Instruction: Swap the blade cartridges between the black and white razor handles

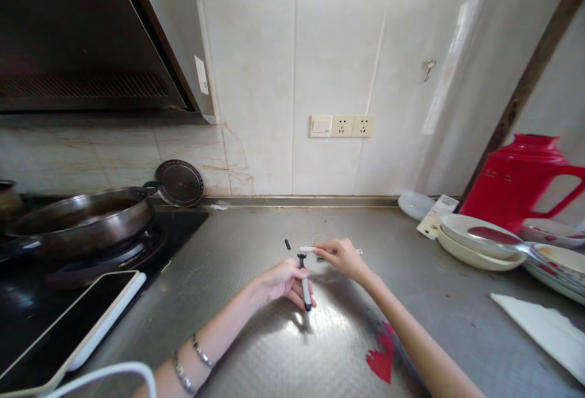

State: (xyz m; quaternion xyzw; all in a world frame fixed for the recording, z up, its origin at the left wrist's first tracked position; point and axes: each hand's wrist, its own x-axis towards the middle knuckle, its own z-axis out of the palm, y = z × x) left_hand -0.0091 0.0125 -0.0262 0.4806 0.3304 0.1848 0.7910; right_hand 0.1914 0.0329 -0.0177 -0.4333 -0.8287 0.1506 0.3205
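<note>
While a pan (86, 221) sits on the hob (185, 227) and a phone (64, 331) lies along its near edge, both are well apart from the work. The left hand's (284, 280) grip is closed around the pale handle of a small tool (306, 288), its dark forked head tilted up and away, probably to expose that end and steady it. A black strip (287, 244) lies loose on the surface (242, 233) just beyond, likely within easy reach. The right hand (342, 256) has a narrow grip, pinching a slim white piece (307, 249) beside the head, seemingly for fine control; whether they touch, I cannot tell. Farther right, a red flask (512, 184) stands behind stacked dishes (475, 252), apparently set aside near the wall.
</note>
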